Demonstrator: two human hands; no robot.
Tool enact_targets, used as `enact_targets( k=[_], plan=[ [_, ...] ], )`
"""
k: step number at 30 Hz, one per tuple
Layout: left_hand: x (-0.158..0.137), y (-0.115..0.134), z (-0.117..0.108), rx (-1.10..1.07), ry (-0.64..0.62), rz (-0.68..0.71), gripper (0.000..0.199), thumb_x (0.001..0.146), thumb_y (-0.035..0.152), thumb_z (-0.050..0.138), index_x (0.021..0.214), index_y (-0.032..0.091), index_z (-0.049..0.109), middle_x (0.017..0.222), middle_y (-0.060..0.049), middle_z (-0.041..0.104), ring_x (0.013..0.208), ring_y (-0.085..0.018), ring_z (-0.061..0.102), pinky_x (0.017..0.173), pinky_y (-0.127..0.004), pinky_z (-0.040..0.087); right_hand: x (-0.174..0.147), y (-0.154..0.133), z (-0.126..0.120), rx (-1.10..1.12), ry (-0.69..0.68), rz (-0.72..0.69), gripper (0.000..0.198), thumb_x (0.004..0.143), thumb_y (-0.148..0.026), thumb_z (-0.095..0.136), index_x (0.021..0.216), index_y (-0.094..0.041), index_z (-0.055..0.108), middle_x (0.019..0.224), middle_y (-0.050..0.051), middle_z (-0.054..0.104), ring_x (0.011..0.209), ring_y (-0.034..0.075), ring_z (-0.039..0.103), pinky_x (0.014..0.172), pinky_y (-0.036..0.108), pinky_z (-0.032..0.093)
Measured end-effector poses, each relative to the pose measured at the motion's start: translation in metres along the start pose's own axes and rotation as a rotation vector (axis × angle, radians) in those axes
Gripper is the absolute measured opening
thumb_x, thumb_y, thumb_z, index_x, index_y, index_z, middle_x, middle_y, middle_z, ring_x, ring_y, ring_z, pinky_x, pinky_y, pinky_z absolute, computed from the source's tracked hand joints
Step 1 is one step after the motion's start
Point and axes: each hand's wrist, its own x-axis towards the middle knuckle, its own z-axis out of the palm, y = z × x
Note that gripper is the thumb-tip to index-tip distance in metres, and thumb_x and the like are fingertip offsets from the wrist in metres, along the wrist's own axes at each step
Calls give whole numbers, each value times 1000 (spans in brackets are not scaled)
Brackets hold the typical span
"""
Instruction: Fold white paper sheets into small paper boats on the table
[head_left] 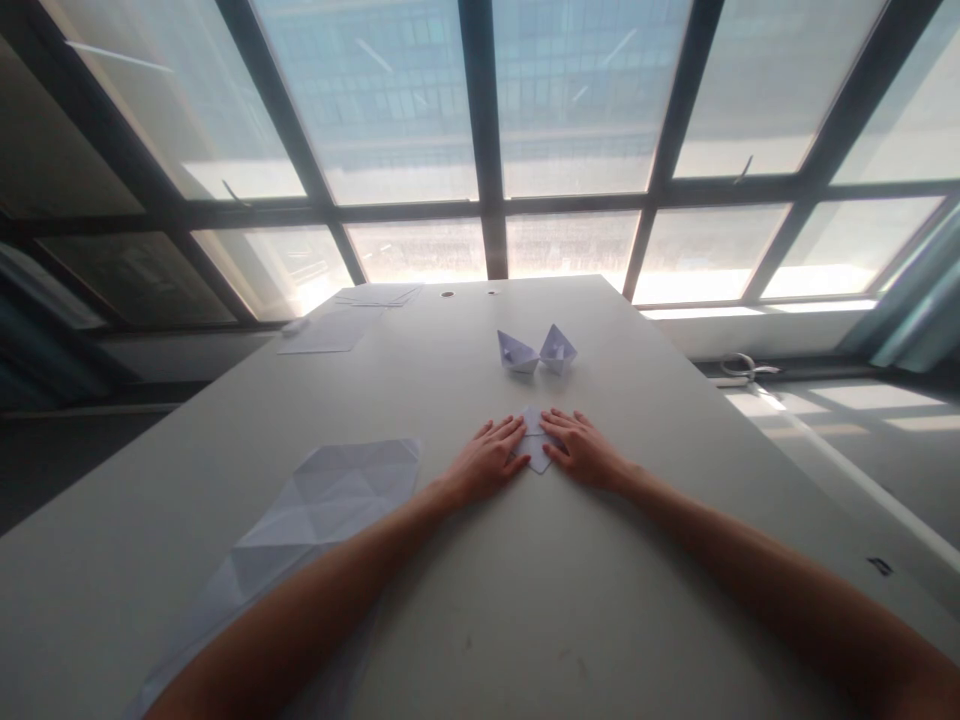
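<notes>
A small folded piece of white paper [537,455] lies on the white table [480,620], its lower end coming to a point. My left hand [491,458] rests flat on its left side with the fingers stretched out. On its right side lies my right hand [583,450], also flat, fingers extended. Between the hands the paper's middle shows; its outer edges are hidden under the fingers. Just beyond them stand two folded paper boats [519,352], side by side and touching or nearly so.
A large creased sheet [330,495] lies at the left, partly beneath my left forearm. Farther back on the left are several flat sheets [334,328]. Round holes [448,294] mark the table's far end, before tall windows [570,100]. A coiled cable [739,368] sits beyond the right edge.
</notes>
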Motion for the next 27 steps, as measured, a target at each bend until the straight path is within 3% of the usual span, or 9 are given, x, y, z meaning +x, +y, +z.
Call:
enact_targets(
  k=[7, 15, 27],
  plan=[
    [2, -2, 1, -63, 44, 15, 57, 95, 42, 50, 146, 17, 41, 152, -13, 39, 142, -24, 34, 117, -44, 27, -3, -2, -6, 59, -16, -88, 71, 88, -46, 59, 148, -16, 37, 151, 16, 39, 143, 29, 30, 116, 54, 20],
    [4, -1, -5, -72, 112, 61, 54, 89, 37, 62, 137, 15, 50, 142, -14, 51, 132, -27, 46, 111, -40, 37, 1, -6, -9, 132, 37, -80, 72, 81, -44, 68, 143, -13, 47, 143, 18, 50, 133, 31, 46, 110, 45, 37],
    [5, 1, -9, -101, 117, 48, 54, 85, 38, 68, 134, 20, 54, 139, -9, 55, 124, -27, 52, 107, -39, 40, 1, -8, -12, 129, 32, -41, 75, 77, -42, 74, 144, -20, 47, 147, 13, 46, 133, 31, 45, 110, 43, 37]
  ],
)
